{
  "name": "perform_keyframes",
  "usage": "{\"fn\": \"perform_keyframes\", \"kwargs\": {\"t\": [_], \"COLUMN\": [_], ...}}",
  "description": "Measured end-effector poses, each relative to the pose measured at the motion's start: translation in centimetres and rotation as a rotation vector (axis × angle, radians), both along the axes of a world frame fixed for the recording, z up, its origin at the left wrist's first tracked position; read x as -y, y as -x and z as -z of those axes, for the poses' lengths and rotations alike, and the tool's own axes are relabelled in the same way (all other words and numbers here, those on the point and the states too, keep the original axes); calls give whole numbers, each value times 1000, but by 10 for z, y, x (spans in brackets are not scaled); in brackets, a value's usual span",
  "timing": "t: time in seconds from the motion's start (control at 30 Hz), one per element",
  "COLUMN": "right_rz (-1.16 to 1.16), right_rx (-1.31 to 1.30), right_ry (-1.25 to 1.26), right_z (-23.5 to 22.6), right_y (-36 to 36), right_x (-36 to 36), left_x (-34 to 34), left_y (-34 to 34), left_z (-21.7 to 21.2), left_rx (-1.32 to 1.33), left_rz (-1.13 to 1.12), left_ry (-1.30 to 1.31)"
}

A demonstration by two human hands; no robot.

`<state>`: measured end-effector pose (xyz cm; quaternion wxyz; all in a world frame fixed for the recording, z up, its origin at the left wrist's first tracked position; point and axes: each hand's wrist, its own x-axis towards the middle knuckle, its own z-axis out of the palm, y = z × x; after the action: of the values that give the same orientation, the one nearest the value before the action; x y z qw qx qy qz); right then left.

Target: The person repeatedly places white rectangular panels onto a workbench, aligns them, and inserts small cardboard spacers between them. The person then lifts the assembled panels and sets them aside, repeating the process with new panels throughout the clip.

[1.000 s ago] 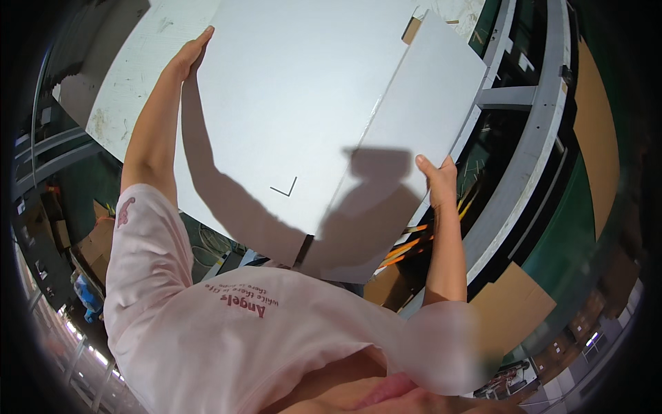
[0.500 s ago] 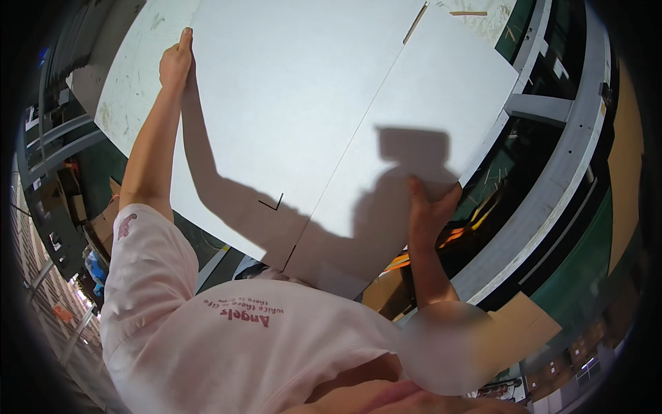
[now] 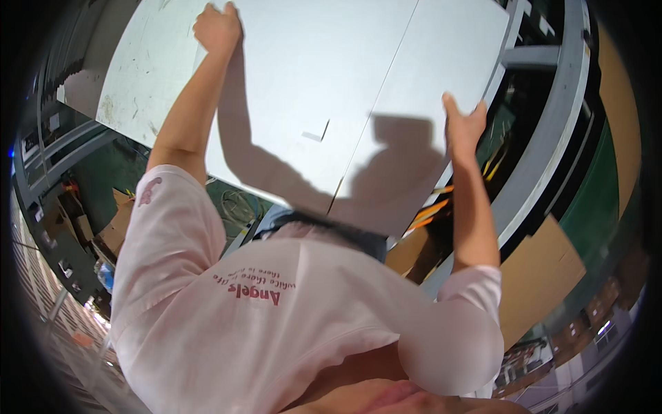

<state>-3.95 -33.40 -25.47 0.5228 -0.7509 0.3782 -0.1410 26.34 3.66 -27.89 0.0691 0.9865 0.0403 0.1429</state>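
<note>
A workshop floor with a grey metal frame [image 3: 552, 138] and brown cardboard sheets [image 3: 545, 276] is seen from above. A large, flat white board [image 3: 345, 90], creased down its middle and marked with a small cut notch, is held over a scuffed white table [image 3: 131, 76]. Its far left edge is gripped by the left hand [image 3: 217, 27]; its right edge is clasped by the right hand [image 3: 463, 127].

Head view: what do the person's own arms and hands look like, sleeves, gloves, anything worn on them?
Both hands are bare: no gloves, and no rings or watch that I can make out. The left hand and right hand come off bare forearms. Short, loose pale pink T-shirt sleeves end above the elbows; the left one carries a small reddish mark near the shoulder. Red print runs across the shirt's chest.
</note>
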Motion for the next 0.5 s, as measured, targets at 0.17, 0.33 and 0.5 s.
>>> {"fn": "perform_keyframes", "kwargs": {"t": [0.17,0.33,0.5], "right_rz": [44,238,199], "right_rx": [-283,-387,-387], "right_ry": [280,476,613], "right_z": [4,15,27], "right_y": [1,13,67], "right_x": [2,-26,-72], "left_x": [24,27,18], "left_y": [181,344,370], "left_z": [-2,-70,-28], "left_rx": [-127,-617,-387], "left_rz": [962,1486,1466], "left_ry": [219,331,451]}}
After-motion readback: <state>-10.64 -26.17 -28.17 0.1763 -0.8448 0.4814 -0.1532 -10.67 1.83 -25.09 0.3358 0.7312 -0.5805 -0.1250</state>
